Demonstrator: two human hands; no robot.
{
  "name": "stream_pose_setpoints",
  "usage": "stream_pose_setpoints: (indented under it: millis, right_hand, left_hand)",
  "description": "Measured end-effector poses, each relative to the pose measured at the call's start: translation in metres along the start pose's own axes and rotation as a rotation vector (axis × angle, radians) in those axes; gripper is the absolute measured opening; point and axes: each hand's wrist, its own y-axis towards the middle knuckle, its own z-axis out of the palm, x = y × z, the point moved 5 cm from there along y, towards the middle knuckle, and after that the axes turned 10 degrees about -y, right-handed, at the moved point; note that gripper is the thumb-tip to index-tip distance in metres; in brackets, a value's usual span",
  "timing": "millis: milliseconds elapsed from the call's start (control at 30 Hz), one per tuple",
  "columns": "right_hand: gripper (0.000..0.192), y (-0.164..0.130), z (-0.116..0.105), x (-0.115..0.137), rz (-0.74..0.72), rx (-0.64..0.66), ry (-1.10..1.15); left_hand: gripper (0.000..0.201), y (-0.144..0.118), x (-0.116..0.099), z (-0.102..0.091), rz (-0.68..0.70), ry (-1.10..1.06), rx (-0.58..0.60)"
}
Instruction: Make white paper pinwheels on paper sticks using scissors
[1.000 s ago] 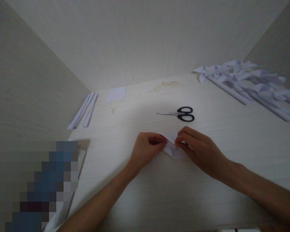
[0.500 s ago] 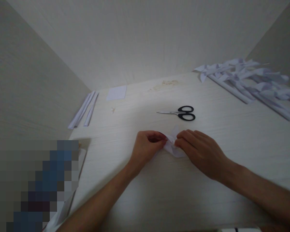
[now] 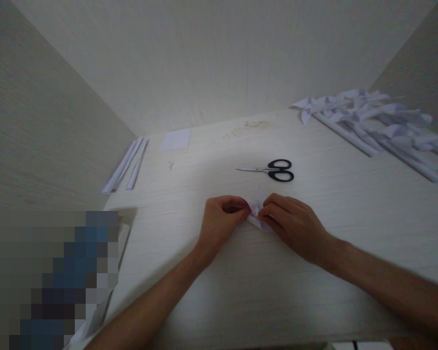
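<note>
A folded white paper pinwheel (image 3: 260,223) is between my hands, low over the white table (image 3: 295,301). The thumb and fingers of my left hand (image 3: 224,216) pinch its left side near the middle. From the right, my right hand (image 3: 295,223) closes its fingertips on the paper close to the centre, hiding part of it. Beyond my hands lies a pair of scissors (image 3: 273,170) with black handles, blades shut and pointing left.
Several paper pinwheels on rolled paper sticks (image 3: 372,116) are heaped at the back right. Rolled paper sticks (image 3: 126,165) lie along the left wall, beside a square paper sheet (image 3: 176,139). Small tan bits (image 3: 171,166) lie nearby. Walls enclose the table's back and sides.
My right hand has shifted slightly left, its fingertips now closer to the paper's middle and to my left fingers. My left hand stays in nearly the same place.
</note>
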Motion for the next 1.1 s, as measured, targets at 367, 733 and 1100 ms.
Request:
stream_pose_setpoints:
  millis: [367, 733, 1100]
  right_hand:
    - [0.013, 0.001, 0.007, -0.018, 0.174, 0.083, 0.26]
    - [0.019, 0.003, 0.002, -0.023, 0.113, 0.083, 0.323]
    - [0.018, 0.001, 0.002, -0.024, 0.102, 0.073, 0.316]
  left_hand:
    - [0.013, -0.006, -0.014, -0.003, 0.139, 0.076, 0.145]
    - [0.028, -0.006, -0.013, -0.049, 0.308, 0.76, 0.012]
    - [0.023, 0.012, -0.007, -0.034, 0.275, 0.452, -0.06]
